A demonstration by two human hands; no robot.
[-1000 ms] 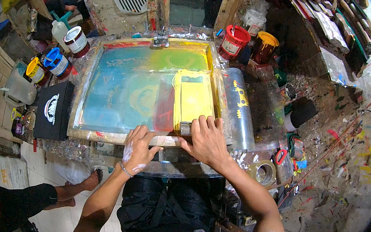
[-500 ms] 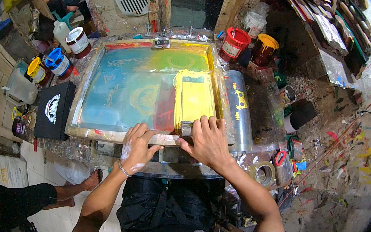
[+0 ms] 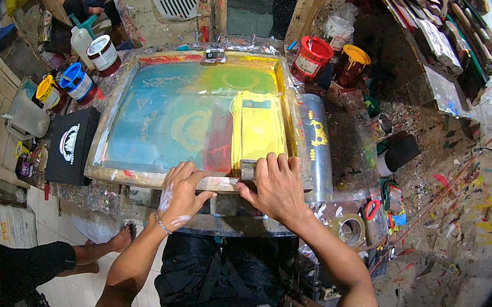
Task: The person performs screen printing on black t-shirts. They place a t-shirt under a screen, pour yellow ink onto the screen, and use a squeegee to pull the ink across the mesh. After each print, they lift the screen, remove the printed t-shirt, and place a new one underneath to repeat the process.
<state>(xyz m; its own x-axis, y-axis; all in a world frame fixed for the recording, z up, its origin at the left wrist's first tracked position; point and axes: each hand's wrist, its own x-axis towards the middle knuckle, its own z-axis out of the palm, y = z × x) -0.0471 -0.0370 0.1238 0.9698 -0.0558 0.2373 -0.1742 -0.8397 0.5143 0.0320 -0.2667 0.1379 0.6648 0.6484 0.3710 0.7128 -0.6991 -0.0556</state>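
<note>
A wooden-rimmed screen printing frame [image 3: 118, 107] with blue-green mesh lies over the bench. My left hand [image 3: 182, 190] is closed on its near rim, fingers over the top and thumb at the front. White paint marks this hand. Further right, my right hand [image 3: 277, 185] grips the same rim, thumb at the front. Beside its index finger, partly covered, is a short grey block [image 3: 248, 168], perhaps a squeegee end; I cannot tell whether the hand holds it. Wet yellow ink [image 3: 259, 133] coats the mesh just beyond. What lies under the frame is hidden.
A black printed piece [image 3: 71, 147] and paint tubs, one blue [image 3: 77, 79], stand left. Behind right are a red tub [image 3: 311, 60] and a yellow-streaked tub [image 3: 353, 63]. A tape roll [image 3: 349, 230] and scissors [image 3: 372, 209] lie near right. Another person's leg [image 3: 92, 252] shows lower left.
The frame's near rim has shifted slightly, its near corners now a little farther out, as if raised a touch. Both hands keep their grip and have barely moved.
</note>
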